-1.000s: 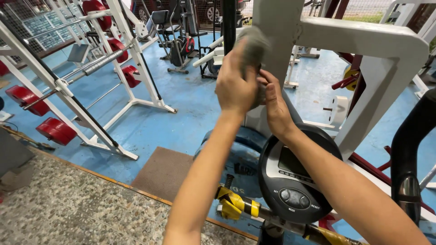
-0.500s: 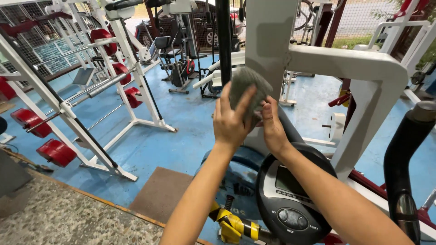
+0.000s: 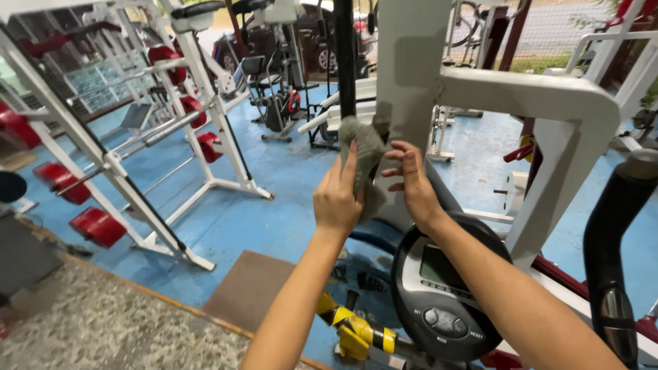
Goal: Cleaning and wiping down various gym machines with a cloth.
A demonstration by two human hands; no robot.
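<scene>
The left hand (image 3: 337,195) is pressing a grey cleaning cloth (image 3: 364,154) flat against the white upright post (image 3: 406,82) of a gym machine. Its fingers are lying straight and close together along the cloth, with the palm backing it, so the hand is working as a pad rather than a clamp; the cloth is staying up because it is being squeezed between the palm and the steel, not because it is being pinched. The cloth is sitting on the post's left front edge, just beside the black vertical bar (image 3: 345,55), and its lower end is hanging loose below the fingers.

The right hand (image 3: 411,181) is hovering just to the right of the cloth with its fingers curled and slightly spread. It seems to be touching the cloth's right edge or the post itself, perhaps to steady the fabric there, but I cannot tell whether it is actually gripping anything.

Both forearms are reaching up over the exercise bike console (image 3: 442,291), a round black display unit with grey buttons, which is sitting directly below the hands and is not being touched. Yellow and black striped tape (image 3: 360,332) is wrapped around the handlebar stem under the console. To the right, a black padded handlebar (image 3: 617,226) is rising up along the frame's edge. On the left, a white weight rack (image 3: 147,147) is carrying red plates (image 3: 99,226) above the blue painted floor (image 3: 274,185), and a brown mat (image 3: 250,288) is lying at the floor's near edge.
</scene>
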